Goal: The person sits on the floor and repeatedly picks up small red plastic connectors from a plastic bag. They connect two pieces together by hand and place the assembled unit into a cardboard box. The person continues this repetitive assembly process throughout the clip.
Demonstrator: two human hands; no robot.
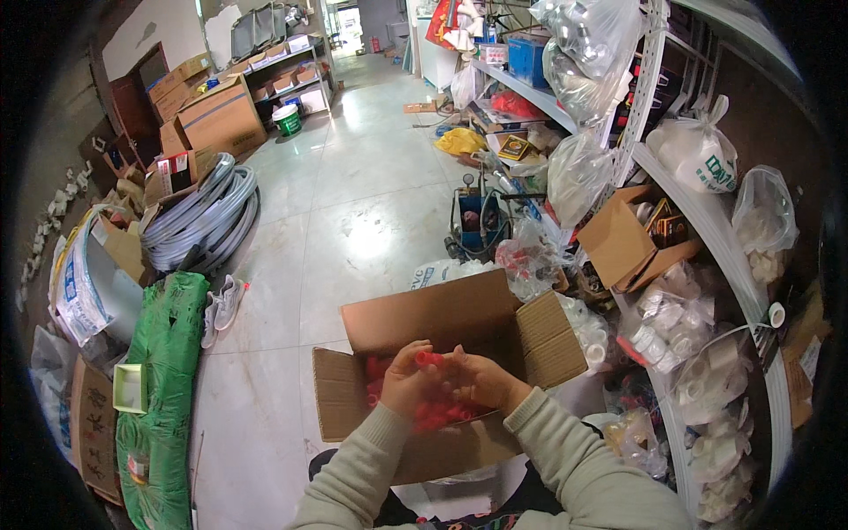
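An open cardboard box point(424, 314) stands in front of me with its flaps folded out. Several small red plastic pipe fittings point(433, 413) lie inside it. Above them, my left hand point(405, 386) is closed around one red pipe fitting point(429, 359), whose round open end points up. My right hand point(484, 380) is close beside it, fingers curled in toward the left hand. Whatever the right fingers hold is hidden behind them. Both forearms, in light knitted sleeves, reach over the near side of the box.
At the right, a metal shelf point(698, 199) carries plastic bags of white fittings and a smaller open carton point(618, 231). On the left lie a coil of grey hose point(201, 216) and a long green wrapped bundle point(163, 371). White shoes point(223, 309) sit beside the bundle.
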